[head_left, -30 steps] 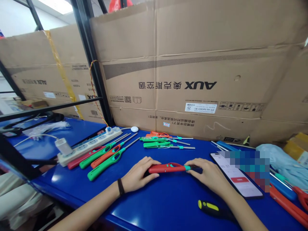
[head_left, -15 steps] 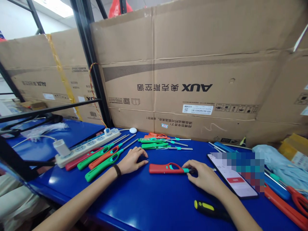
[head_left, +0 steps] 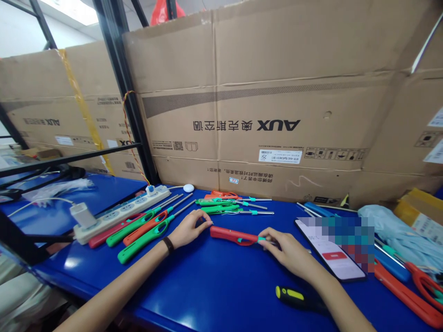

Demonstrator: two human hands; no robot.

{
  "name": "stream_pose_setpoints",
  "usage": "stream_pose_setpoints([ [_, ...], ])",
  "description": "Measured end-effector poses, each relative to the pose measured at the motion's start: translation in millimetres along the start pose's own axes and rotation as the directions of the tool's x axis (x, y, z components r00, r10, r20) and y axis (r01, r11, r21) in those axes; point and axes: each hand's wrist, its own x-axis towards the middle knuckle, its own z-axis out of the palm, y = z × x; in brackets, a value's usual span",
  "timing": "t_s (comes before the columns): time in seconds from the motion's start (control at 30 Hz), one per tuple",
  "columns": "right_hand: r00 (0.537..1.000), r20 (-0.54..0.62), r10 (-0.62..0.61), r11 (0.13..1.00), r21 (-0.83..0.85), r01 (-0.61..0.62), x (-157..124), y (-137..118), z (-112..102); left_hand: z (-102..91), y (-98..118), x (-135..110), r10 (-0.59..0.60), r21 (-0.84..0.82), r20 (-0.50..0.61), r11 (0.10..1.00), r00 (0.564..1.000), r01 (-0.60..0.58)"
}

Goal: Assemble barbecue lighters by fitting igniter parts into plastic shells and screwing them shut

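My right hand (head_left: 284, 249) grips a red gas lighter (head_left: 230, 234) by its metal barrel. The red handle points left, with its trigger loop facing toward me. At the handle's left end my left hand (head_left: 191, 227) is closed in a pinch, thumb against forefinger. Whatever is between those fingertips is too small to name. Below my right hand a black and yellow screwdriver (head_left: 291, 294) lies on the blue table (head_left: 194, 288), partly covered by my forearm.
Several lighters, including a green one (head_left: 141, 243), lie on the left beside a white power strip (head_left: 114, 215). More green lighters (head_left: 221, 209) lie at the back. A phone (head_left: 334, 265) and an orange-red lighter (head_left: 404, 293) are on the right. A cardboard sheet (head_left: 242, 101) stands behind.
The red lighter has rolled over, its trigger loop now facing me, and its left end is raised. My left fingers have closed into a pinch and lifted slightly from the table.
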Motion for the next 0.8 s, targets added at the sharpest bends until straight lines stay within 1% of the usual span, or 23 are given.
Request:
stream_pose_setpoints([
  [0.1, 0.999, -0.023, 0.036, 0.991, -0.129, -0.039, 0, 0, -1, -2.4, 11, 0, 0.029, -0.037, -0.041, 0.999, 0.999, -0.031],
  [0.17, 0.998, -0.045, 0.05, 0.982, -0.18, -0.057, 0, 2, 0, -3.0, 18, -3, 0.073, -0.035, -0.03, 0.997, 0.997, -0.074],
  [0.27, 0.996, -0.064, 0.059, 0.976, -0.205, -0.071, 1, 5, 4, -3.2, 26, -10, 0.167, 0.065, 0.045, 0.983, 0.985, -0.17],
  [0.37, 0.996, -0.062, 0.067, 0.972, -0.221, -0.079, 2, 8, 6, -4.5, 31, -17, 0.228, 0.199, 0.098, 0.949, 0.969, -0.243],
  [0.6, 0.995, -0.067, 0.067, 0.97, -0.229, -0.081, 2, 9, 6, -8.0, 37, -17, 0.366, 0.426, 0.149, 0.814, 0.918, -0.394],
  [0.73, 0.996, -0.064, 0.069, 0.97, -0.23, -0.082, 2, 9, 7, -9.8, 39, -12, 0.405, 0.504, 0.206, 0.737, 0.891, -0.451],
  [0.8, 0.995, -0.066, 0.068, 0.97, -0.228, -0.082, 2, 9, 7, -11.7, 41, -9, 0.419, 0.522, 0.252, 0.7, 0.872, -0.488],
])
